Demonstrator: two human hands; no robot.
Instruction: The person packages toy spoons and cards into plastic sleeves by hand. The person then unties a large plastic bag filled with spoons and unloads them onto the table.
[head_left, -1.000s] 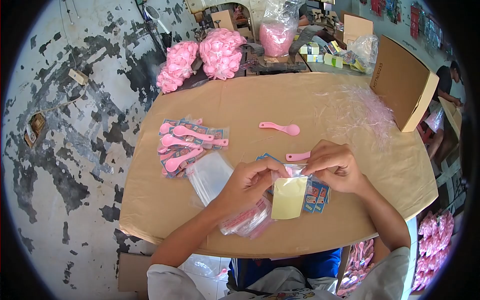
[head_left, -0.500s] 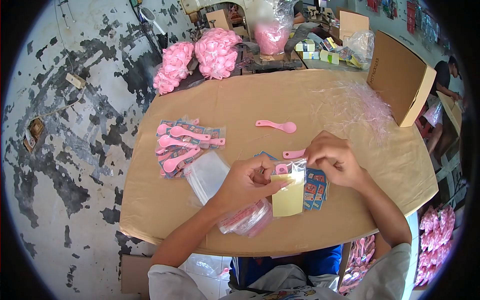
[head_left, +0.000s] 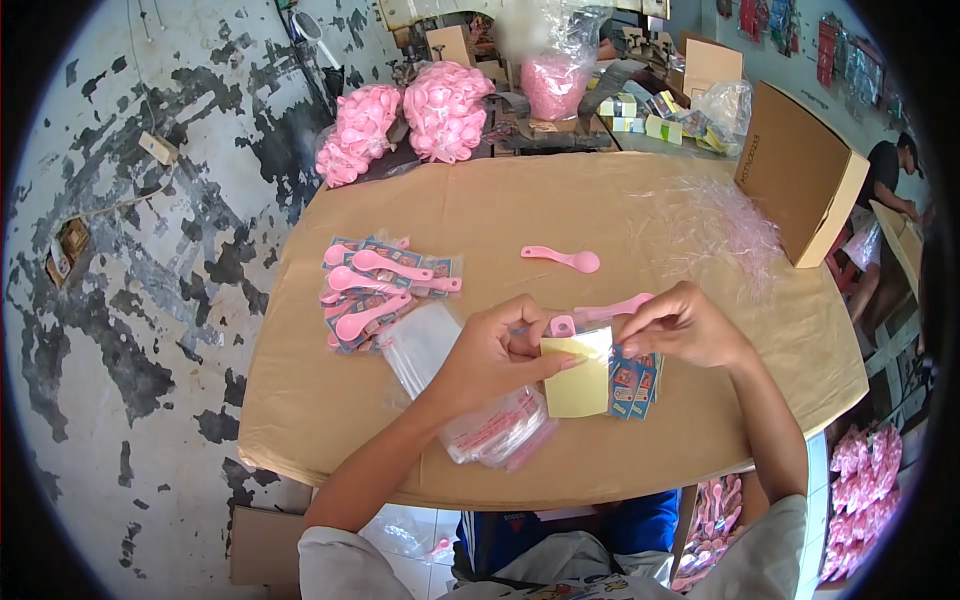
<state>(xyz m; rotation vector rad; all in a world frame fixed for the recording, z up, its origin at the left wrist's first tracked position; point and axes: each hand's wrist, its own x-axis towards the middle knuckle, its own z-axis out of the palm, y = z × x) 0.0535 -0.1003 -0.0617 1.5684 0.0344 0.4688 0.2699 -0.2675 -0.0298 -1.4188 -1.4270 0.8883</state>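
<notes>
Nearby — bags (head_left: 420, 350), cards (head_left: 628, 386); beyond — cardboard box (head_left: 800, 175)

The spoons (head_left: 562, 258) are made of smooth plastic, the bags (head_left: 422, 342) of clear, glossy film, the card (head_left: 578, 388) of yellow paper. The table (head_left: 500, 205) is covered in matt brown paper; the wall (head_left: 170, 380) is roughened by flaking paint.

A whitish wall with dark, peeling patches (head_left: 170, 330) fills the left side, carrying 1 small beige rectangular fitting (head_left: 157, 149). A broad, curved-edged table covered with brown paper (head_left: 450, 210) stands beside it, over white floor tiles (head_left: 420, 576). A smooth bluish-grey wall (head_left: 803, 60) rises at upper right.
</notes>
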